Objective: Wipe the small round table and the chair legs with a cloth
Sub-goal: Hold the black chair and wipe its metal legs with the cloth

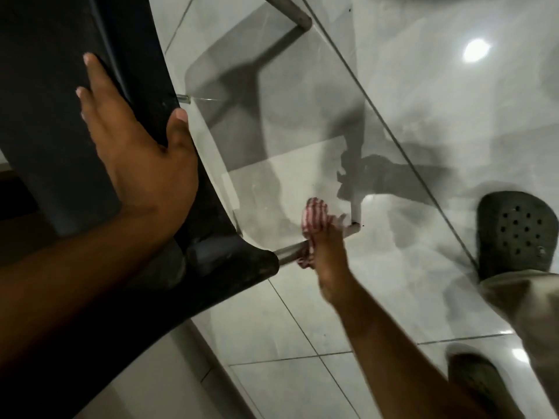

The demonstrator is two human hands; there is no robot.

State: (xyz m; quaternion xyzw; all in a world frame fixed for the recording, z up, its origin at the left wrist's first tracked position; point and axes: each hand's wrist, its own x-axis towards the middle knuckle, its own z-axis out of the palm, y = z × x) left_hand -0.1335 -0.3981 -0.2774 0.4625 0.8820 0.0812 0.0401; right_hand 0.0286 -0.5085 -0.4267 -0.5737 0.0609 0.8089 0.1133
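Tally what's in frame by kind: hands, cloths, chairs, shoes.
Hands: 2, left hand flat on the chair, right hand on the cloth
Cloths: 1, red-and-white cloth
Chairs: 1, black chair
Shoes: 2, perforated shoe, blurred shoe
Total: 6

Two hands are in view: the left hand [142, 164] and the right hand [328, 255]. One cloth [314, 219], red and white striped. One black chair [75, 95]. Two metal chair legs can be counted: one leg [289, 254] near the cloth and a second leg [290, 12] at the top edge; any others are hidden. One small bolt [183, 98] sticks out from the chair's side. Two dark shoes: one shoe [515, 231] with holes on the right, and a second shoe [478, 385], blurred, at the bottom. One round light reflection [476, 50] shines on the tiled floor [423, 95].
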